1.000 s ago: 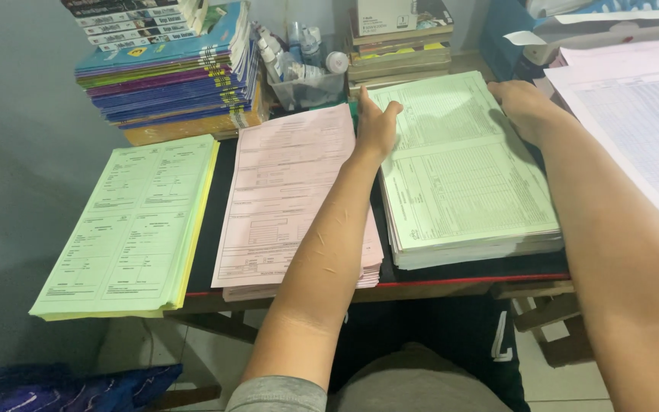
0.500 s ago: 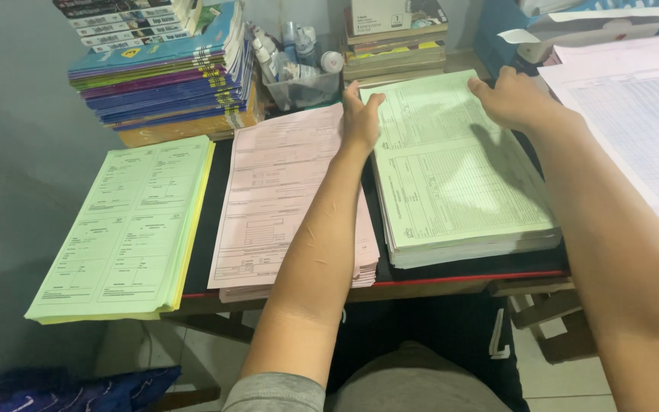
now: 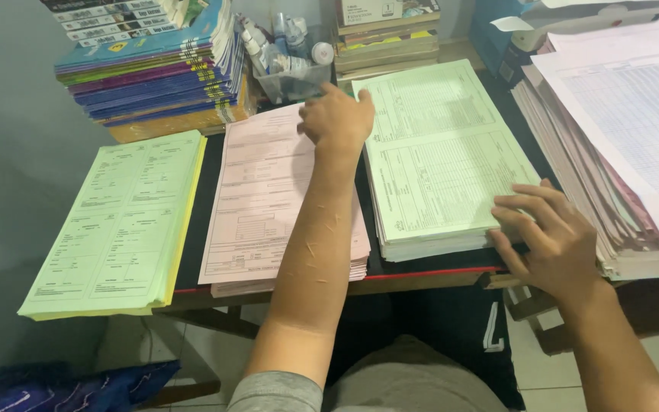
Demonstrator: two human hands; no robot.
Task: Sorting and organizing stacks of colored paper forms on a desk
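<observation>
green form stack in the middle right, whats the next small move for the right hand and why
Probably curl the right hand's fingertips under the near right corner of the green form stack to lift the top sheet. That hand lies flat on that corner, fingers spread, gripping nothing, while the left hand rests at the stack's far left corner beside the pink form stack, seemingly steadying it.

A cramped home desk used for paperwork. Stacks of forms [image 3: 440,152] cover it. Piled books [image 3: 154,72] sit behind.
</observation>
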